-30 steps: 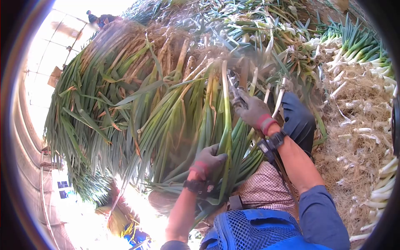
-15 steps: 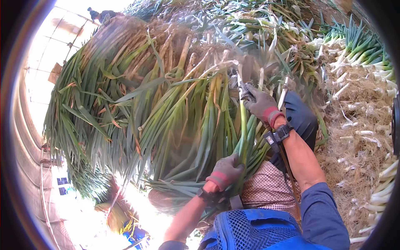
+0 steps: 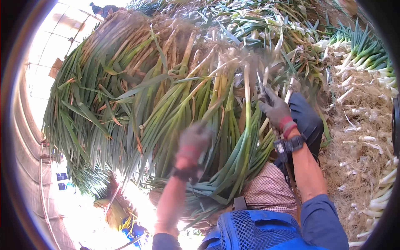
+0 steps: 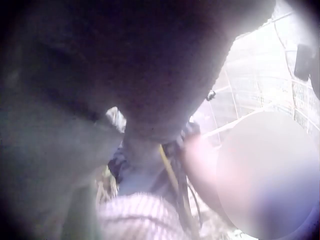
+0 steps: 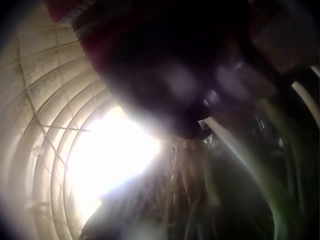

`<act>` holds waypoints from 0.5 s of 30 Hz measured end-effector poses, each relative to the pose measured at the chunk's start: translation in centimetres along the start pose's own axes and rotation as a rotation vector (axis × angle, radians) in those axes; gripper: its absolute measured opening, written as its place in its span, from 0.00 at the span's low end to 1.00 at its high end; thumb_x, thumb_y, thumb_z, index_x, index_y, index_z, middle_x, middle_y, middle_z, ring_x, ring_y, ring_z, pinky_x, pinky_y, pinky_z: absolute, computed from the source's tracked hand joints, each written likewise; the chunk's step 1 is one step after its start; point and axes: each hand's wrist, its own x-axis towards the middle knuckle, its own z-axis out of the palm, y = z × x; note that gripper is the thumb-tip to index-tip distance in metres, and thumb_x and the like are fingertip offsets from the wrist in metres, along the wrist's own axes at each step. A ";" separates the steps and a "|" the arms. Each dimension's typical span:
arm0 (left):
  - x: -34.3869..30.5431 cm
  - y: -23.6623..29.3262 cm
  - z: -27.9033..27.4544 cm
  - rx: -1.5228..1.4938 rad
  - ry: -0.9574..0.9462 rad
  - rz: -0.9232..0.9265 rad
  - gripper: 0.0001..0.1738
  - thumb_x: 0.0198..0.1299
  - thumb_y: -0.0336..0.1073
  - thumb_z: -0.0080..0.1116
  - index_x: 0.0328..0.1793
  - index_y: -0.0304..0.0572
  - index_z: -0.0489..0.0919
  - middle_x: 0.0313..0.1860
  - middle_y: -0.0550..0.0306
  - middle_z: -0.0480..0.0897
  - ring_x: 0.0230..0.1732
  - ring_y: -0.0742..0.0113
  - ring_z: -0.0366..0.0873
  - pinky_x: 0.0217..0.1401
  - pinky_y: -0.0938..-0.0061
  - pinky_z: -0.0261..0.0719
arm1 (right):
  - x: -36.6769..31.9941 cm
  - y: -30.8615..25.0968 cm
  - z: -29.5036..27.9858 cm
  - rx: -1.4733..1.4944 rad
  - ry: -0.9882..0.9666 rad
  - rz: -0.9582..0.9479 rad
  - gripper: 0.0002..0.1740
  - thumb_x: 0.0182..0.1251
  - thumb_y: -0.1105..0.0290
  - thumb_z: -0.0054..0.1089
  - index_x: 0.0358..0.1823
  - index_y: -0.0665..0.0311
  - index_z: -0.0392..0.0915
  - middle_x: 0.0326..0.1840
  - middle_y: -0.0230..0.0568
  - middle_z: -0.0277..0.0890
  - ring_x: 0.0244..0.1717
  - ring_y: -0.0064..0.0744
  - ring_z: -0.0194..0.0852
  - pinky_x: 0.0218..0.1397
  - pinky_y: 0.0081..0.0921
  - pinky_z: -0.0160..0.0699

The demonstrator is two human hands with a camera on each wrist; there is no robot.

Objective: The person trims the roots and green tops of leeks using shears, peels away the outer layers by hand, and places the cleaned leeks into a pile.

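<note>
My gloved left hand [image 3: 193, 141], blurred by motion, is over the hanging leaves of a large heap of long green onions [image 3: 125, 83]. A blurred green strip runs up from its fingers; I cannot tell whether they hold it. My gloved right hand [image 3: 276, 109] grips a tool with a slim metal nozzle [image 3: 261, 83], its tip pointing up among the white stems. Just left of that tool stands a green onion [image 3: 247, 89] with a bare pale stem, its leaves bending down toward my lap. In the right wrist view, a pale stem [image 5: 250, 160] passes below the dark glove.
Rows of green onions with pale stems [image 3: 385, 193] lie along the right, beside a thick mat of roots [image 3: 350, 146]. Loose leaves and peelings [image 3: 266, 25] cover the back. Another person [image 3: 102, 9] is at the far left. A hose [image 3: 291, 187] runs by my right leg.
My left hand first gripped the green onion's leaves, then came away and swung up to the left. My right hand has shifted right with the nozzle tool, and the green onion also stands further right.
</note>
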 end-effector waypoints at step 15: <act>8.7 -4.3 -4.0 0.827 0.152 -0.055 0.24 0.58 0.52 0.68 0.58 0.52 0.90 0.58 0.48 0.89 0.58 0.47 0.87 0.61 0.54 0.84 | -10.9 -5.7 6.8 0.131 -0.426 -0.083 0.45 0.68 0.54 0.69 0.85 0.54 0.65 0.60 0.57 0.85 0.59 0.52 0.88 0.65 0.37 0.81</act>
